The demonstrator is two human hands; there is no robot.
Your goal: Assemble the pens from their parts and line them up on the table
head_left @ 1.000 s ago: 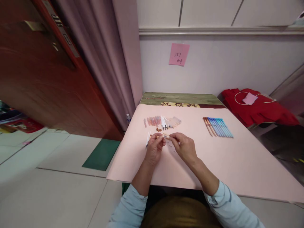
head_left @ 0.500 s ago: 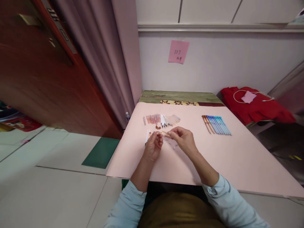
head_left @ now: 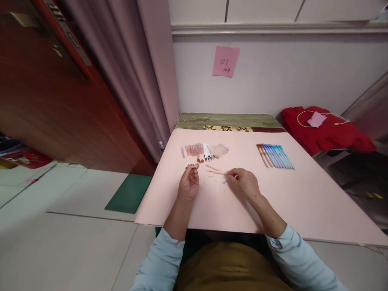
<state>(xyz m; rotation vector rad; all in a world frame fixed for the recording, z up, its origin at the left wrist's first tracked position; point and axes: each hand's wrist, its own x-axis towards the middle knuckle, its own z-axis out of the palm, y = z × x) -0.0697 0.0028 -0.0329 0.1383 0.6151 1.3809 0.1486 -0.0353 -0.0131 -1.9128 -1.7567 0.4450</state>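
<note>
My left hand (head_left: 188, 185) is closed in a pinch, palm up, over the left part of the table. A small pale piece shows at its fingertips, too small to name. To the right, my right hand (head_left: 245, 184) pinches the near end of a thin beige pen barrel (head_left: 217, 172) just above the paper. A second beige stick (head_left: 214, 167) lies close along it; whether the fingers hold that too I cannot tell. Beyond my left hand are small brown pen toppers (head_left: 200, 161), white refills with dark tips (head_left: 206, 151), clear pinkish tubes (head_left: 194, 149) and translucent pale pieces (head_left: 221, 150).
A row of finished-looking brown, blue and turquoise pens (head_left: 275, 156) lies on the right of the pink-covered table (head_left: 273, 202). Small scraps (head_left: 224, 182) lie between my hands. Red cloth (head_left: 327, 133) sits beyond the right edge; a door (head_left: 75, 105) and curtain (head_left: 145, 72) stand left.
My hands have moved apart from where they met. The right has drawn right with the beige barrel; the left has shifted slightly left and stays pinched.
</note>
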